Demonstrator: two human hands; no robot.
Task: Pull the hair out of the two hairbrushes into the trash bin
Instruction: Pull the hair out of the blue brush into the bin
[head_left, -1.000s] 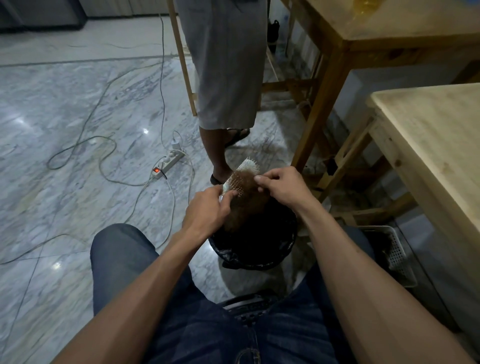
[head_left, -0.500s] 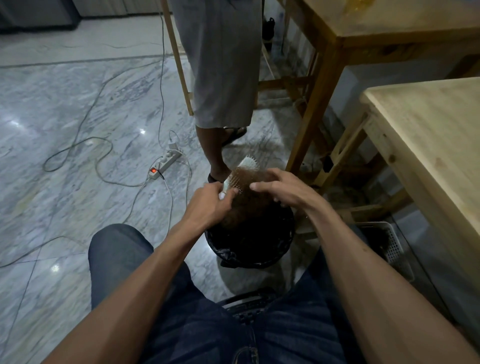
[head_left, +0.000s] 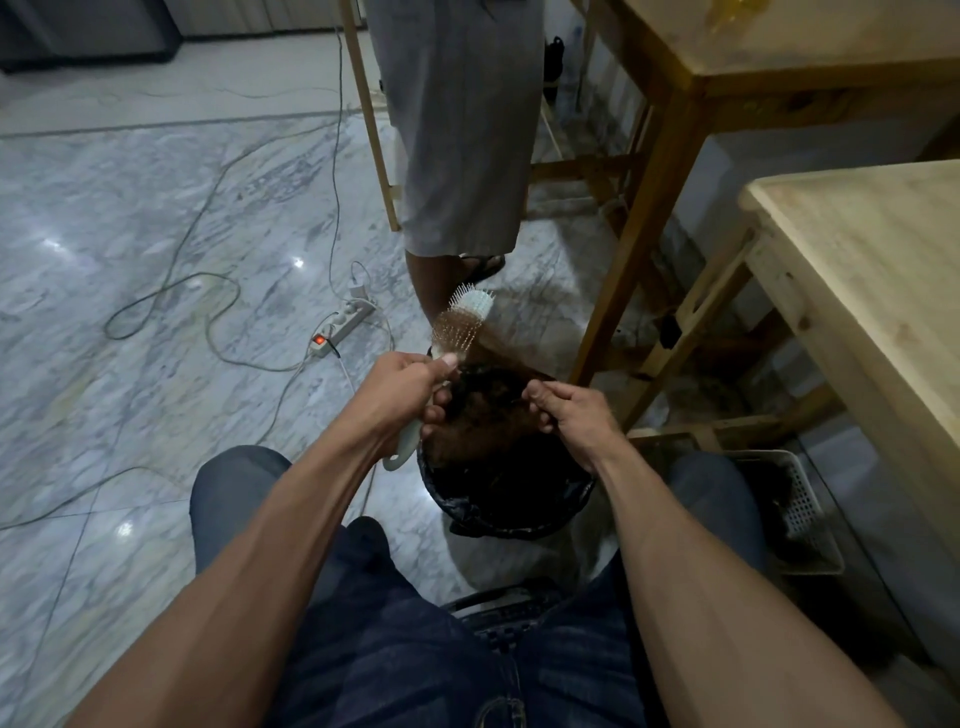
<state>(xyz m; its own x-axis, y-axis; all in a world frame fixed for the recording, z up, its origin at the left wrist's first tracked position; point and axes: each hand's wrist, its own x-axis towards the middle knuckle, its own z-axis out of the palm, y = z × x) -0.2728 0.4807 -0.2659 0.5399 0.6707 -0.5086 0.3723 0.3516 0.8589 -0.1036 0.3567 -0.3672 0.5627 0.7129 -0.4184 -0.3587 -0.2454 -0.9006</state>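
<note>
my left hand (head_left: 408, 387) is wrapped in a fist around the smooth pale plastic handle of the hairbrush (head_left: 464, 323), whose looped end sticks out below my wrist. the brush head tilts up and away from me, a rounded paddle with thin stiff bristles, and a mat of reddish-brown hair (head_left: 485, 402) clings across most of it, leaving only the far tip clean and white. the brush is held just above the far rim of the trash bin (head_left: 506, 512), a round bin lined with a crinkled black bag, with a fluffy heap of brown and dark hair inside.

my right hand (head_left: 569, 415) hovers over the bin with the fingers curled in and pinched on a tuft of that hair, which stretches in a soft sheet back to the bristles.

beside my right knee sits a white slotted plastic basket (head_left: 802, 512). the floor (head_left: 130, 218) is glossy grey marble, crossed by thin cables and a power strip (head_left: 345, 325). pale raw-wood tables (head_left: 872, 291) stand on the right.
</note>
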